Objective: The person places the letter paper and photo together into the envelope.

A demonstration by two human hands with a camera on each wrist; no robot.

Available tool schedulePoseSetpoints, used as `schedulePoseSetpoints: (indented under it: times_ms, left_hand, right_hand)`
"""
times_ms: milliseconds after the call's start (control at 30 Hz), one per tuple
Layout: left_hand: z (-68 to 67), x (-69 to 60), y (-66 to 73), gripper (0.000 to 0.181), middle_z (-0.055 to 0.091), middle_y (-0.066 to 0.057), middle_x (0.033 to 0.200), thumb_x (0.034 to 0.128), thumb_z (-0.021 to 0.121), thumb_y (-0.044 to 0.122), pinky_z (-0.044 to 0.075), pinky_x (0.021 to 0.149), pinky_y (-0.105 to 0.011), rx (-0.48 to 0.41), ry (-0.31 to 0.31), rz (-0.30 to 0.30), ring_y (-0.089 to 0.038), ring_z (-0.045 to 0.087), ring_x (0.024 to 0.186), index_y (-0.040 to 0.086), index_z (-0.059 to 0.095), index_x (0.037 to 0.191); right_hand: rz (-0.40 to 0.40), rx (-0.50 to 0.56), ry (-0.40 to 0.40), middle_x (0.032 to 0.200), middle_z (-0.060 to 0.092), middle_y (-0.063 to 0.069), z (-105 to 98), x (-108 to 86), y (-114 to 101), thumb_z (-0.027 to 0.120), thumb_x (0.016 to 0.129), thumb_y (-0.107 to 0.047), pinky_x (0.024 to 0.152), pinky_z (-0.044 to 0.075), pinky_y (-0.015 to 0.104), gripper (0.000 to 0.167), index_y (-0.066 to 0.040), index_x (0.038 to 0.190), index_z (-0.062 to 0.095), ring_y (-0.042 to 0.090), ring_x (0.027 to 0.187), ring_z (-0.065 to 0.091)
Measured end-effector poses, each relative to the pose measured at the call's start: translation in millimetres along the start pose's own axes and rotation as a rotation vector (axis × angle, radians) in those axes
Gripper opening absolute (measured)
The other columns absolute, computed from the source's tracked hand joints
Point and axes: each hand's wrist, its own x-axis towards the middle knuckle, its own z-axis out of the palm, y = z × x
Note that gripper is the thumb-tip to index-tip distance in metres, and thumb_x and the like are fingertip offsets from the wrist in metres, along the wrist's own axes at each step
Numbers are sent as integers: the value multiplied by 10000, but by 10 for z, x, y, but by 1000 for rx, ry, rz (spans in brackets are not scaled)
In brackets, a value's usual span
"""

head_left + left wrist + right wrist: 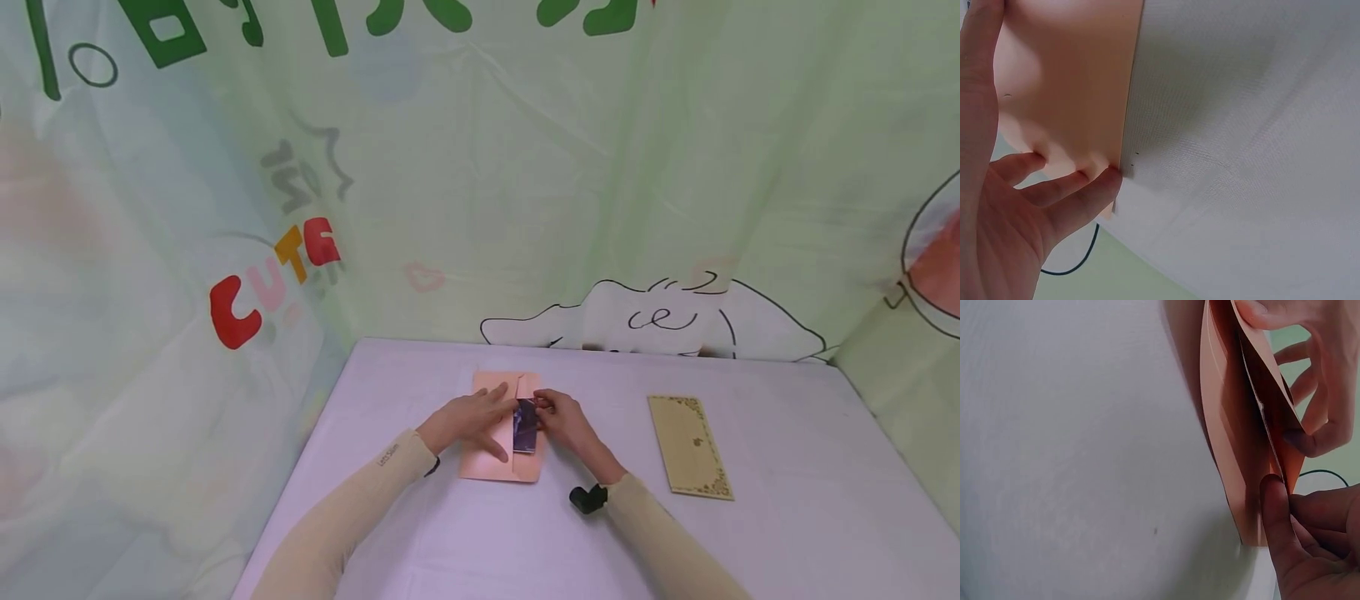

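Observation:
A peach paper envelope (487,429) lies on the table with its long opening toward the right. My left hand (471,417) is spread over it and holds the upper layer; in the right wrist view one curled fingertip reaches under the lifted edge, while the thumb rests on top. Between thumb and fingers my right hand (564,421) pinches the edge of a dark purple printed card (524,427). Part of this card shows at the envelope's mouth. Seen from the right wrist, the card's thin edge (1261,406) stands inside the gaping envelope.
To the right on the lavender-white table (592,550) lies a wooden board (690,446) with ornate dark corner patterns. A printed curtain (525,192) hangs behind the table and along its left side. A black strap device (588,498) is on the right wrist.

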Motion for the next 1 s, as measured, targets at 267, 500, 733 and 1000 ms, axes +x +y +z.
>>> schedulePoseSetpoints:
  times_ms: [267,500,733,1000]
  left_hand:
    - [-15,-23,-6,1036,119,-106,1699,743,644,794,491,1037,-524,-5,1,8,-427,376,1460,358,232,1588]
    - [-6,-34,-10,1033,126,-122,1696,767,641,773,495,1036,-512,7,16,25,-431,380,1456,330,225,1602]
    - [-18,-48,3,1056,105,-103,1701,758,647,773,475,1061,-516,-10,-1,11,-420,354,1474,334,201,1609]
    - [-29,-51,1,1045,105,-108,1700,772,636,772,487,1043,-519,3,3,19,-422,358,1471,331,195,1610]
  right_hand:
    - [-22,-9,-14,1160,675,225,82,21,-49,547,977,35,809,587,356,398,86,1372,531,272,993,674]
    - [-32,16,-18,1167,689,242,139,46,-78,569,967,40,798,597,355,411,90,1373,522,277,982,703]
    - [-32,35,-23,1125,704,208,200,55,-95,589,969,23,801,595,350,404,63,1368,535,230,921,706]
    - [-81,36,0,1126,701,204,259,23,-161,620,956,11,818,592,367,396,78,1339,549,253,961,698]
